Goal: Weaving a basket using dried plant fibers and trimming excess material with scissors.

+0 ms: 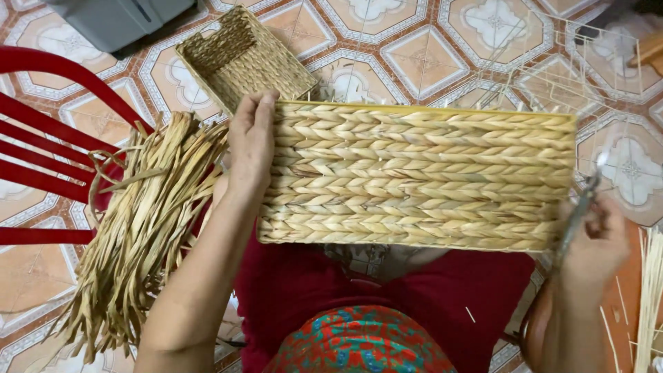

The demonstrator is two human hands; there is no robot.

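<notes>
A long woven straw basket (421, 176) rests on its side across my lap, its braided wall facing up. My left hand (252, 141) grips its left end, fingers laid flat over the weave. At the basket's right end my right hand (601, 242) is closed around a thin metal tool (580, 207) that points up along the basket's edge.
A bundle of dried straw strands (148, 221) lies over a red chair (48, 131) at my left. A smaller woven basket (242, 59) sits on the patterned tile floor (428, 55) behind. Wire frames (573, 69) stand at the upper right, thin sticks (649, 297) at the right edge.
</notes>
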